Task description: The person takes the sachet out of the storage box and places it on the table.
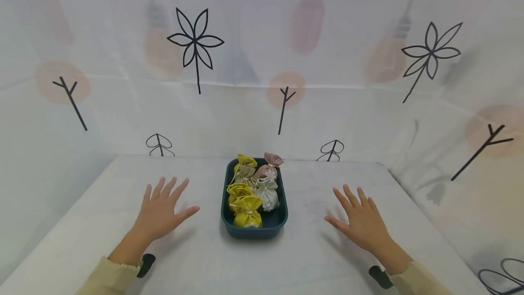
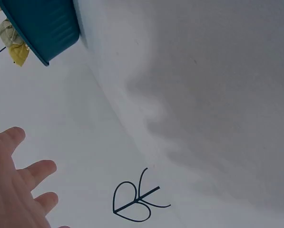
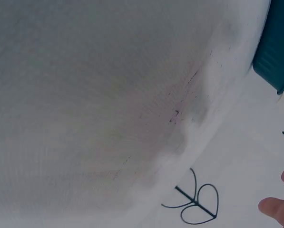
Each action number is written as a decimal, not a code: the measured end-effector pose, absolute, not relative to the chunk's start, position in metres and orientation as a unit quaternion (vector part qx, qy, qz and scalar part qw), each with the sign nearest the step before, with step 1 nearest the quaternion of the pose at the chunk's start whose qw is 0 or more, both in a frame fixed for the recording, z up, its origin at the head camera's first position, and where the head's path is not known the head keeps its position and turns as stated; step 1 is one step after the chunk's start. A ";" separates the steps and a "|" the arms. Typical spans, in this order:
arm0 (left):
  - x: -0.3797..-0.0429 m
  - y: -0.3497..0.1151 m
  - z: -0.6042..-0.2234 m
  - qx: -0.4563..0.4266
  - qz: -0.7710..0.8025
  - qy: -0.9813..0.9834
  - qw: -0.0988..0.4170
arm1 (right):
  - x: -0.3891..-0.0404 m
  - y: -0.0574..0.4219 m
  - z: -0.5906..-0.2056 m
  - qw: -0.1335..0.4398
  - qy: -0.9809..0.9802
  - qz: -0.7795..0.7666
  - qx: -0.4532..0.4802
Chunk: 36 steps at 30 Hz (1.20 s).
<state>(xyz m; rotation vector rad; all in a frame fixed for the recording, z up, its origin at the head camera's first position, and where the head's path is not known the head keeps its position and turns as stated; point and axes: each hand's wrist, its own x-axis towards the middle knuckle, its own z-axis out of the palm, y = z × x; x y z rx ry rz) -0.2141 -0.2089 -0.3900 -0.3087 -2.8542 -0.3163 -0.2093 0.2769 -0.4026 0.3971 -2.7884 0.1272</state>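
Note:
A dark teal plastic tray (image 1: 254, 233) stands in the middle of the white table. Inside it lie several small drawstring pouches: yellow ones such as the front yellow pouch (image 1: 248, 211), a beige pouch (image 1: 245, 174), a pink pouch (image 1: 269, 167) and a white pouch (image 1: 267, 193). My left hand (image 1: 161, 213) is spread above the table to the tray's left, holding nothing. On the other side, my right hand (image 1: 360, 222) has its fingers spread too, apart from the tray and holding nothing. Both wrist views catch only some fingers and a corner of the tray.
The white table (image 1: 196, 267) meets a pale cloth backdrop (image 1: 245, 117) printed with flowers and twigs, which also hangs at both sides. Dark straps show at the left wrist (image 1: 146, 265) and right wrist (image 1: 380, 277). Faint dark marks (image 3: 175, 115) dot the tabletop on the right.

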 end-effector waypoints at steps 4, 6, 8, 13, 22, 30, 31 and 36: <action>-0.219 -0.198 -0.389 -0.108 -0.130 -0.979 0.113 | -0.210 0.270 -0.401 0.162 -0.975 0.062 0.138; -0.221 -0.193 -0.389 -0.111 -0.141 -0.977 0.112 | -0.210 0.267 -0.400 0.157 -0.976 0.069 0.137; -0.223 -0.188 -0.389 -0.117 -0.152 -0.974 0.119 | -0.211 0.264 -0.399 0.153 -0.976 0.073 0.134; -0.227 -0.177 -0.389 -0.131 -0.182 -0.967 0.124 | -0.211 0.258 -0.397 0.149 -0.977 0.086 0.129; -0.235 -0.166 -0.393 -0.131 -0.279 -0.948 0.076 | -0.217 0.249 -0.397 0.158 -0.970 0.111 0.144; -0.238 -0.155 -0.392 -0.113 -0.366 -0.923 0.032 | -0.219 0.241 -0.394 0.163 -0.964 0.144 0.153; -0.239 -0.154 -0.392 -0.110 -0.373 -0.921 0.027 | -0.219 0.240 -0.393 0.164 -0.963 0.149 0.154; -0.243 -0.149 -0.395 -0.100 -0.404 -0.909 0.005 | -0.220 0.234 -0.390 0.158 -0.961 0.164 0.155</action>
